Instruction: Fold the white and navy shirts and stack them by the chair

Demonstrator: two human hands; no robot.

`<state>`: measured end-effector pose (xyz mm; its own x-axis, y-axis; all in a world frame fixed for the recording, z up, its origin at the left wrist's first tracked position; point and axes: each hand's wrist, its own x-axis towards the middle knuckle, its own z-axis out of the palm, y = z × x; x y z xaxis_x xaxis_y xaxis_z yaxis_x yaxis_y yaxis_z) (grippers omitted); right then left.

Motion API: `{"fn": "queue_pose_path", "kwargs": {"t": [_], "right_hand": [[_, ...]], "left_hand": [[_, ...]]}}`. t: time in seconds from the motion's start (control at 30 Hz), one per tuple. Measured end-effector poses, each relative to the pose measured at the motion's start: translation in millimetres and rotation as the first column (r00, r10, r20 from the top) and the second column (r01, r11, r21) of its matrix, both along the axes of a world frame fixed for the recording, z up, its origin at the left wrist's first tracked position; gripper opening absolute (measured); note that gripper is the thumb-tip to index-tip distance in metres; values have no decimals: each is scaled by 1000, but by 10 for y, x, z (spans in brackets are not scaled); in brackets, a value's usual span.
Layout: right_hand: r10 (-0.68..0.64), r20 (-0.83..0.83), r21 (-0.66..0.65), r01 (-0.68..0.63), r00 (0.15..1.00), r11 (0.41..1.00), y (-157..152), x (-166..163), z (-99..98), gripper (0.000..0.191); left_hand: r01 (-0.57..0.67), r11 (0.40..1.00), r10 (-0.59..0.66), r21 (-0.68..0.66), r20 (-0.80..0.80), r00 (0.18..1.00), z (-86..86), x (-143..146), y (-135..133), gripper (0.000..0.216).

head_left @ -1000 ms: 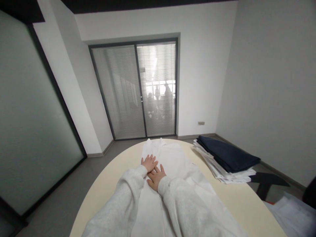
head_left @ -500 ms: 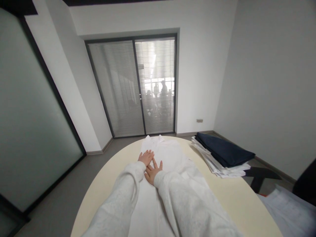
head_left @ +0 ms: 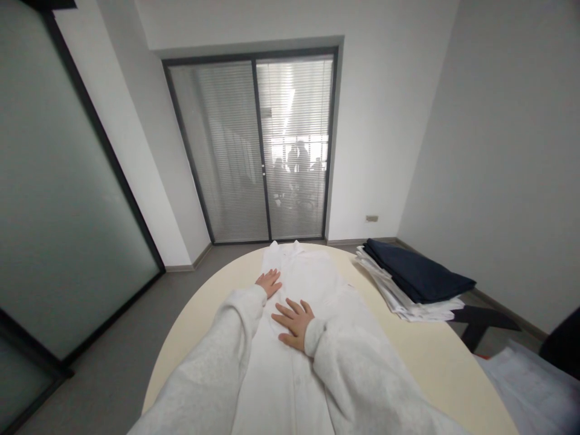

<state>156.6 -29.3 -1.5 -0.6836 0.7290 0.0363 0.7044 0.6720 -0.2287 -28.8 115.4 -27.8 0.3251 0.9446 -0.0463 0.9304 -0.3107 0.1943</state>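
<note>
A white collared shirt [head_left: 312, 272] lies spread lengthwise over the round table, its collar at the far edge and its button front running toward me. My left hand [head_left: 269, 283] rests palm down on its left side below the collar, fingers stretched out. Nearer to me, my right hand [head_left: 295, 323] lies flat on the middle of the shirt with its fingers spread. Neither hand grips anything. My grey sleeves cover parts of the shirt's lower half.
The pale round table [head_left: 190, 338] carries a stack of folded white clothes [head_left: 399, 302] with a dark navy folded garment [head_left: 417, 272] on top, at the right edge. Beyond the table's right side are a black chair [head_left: 484, 317] and some white cloth or sheets [head_left: 530, 380].
My right hand has moved right and slightly nearer to me, away from my left hand, and its fingers have spread. The left hand stays on the shirt. My view has shifted slightly.
</note>
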Motion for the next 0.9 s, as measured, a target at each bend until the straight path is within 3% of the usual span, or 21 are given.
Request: {"fn": "queue_pose_path", "kwargs": {"t": [0.2,0.33,0.47,0.57,0.63,0.7,0.73,0.9], "right_hand": [[40,-56,23,-39,998,999,31,48,53,51],[38,-55,-16,-39,998,999,42,13,-27,52],[70,-98,-201,-89,993,976,236,76,-34,58],[56,-219,-384,-139,974,913,556,307,80,45],[-164,-206,-392,73,965,917,790,529,171,47],[-445,-128,-226,411,886,883,973,757,219,45],[-530,-118,-164,509,840,845,1034,860,217,44],[-761,-102,-16,764,641,645,1078,1159,-21,49]], "left_hand": [[101,994,-98,31,-99,990,-22,-51,-243,66],[84,994,-73,72,-138,988,-30,13,-326,69],[73,992,-58,102,-149,987,-55,32,-325,67],[75,993,-60,94,-153,986,-60,24,-312,69],[74,994,-60,85,-156,986,-56,21,-308,69],[71,994,-57,85,-155,986,-56,18,-306,70],[69,994,-55,86,-152,987,-57,17,-305,70],[68,994,-56,83,-138,989,-70,11,-297,70]]}}
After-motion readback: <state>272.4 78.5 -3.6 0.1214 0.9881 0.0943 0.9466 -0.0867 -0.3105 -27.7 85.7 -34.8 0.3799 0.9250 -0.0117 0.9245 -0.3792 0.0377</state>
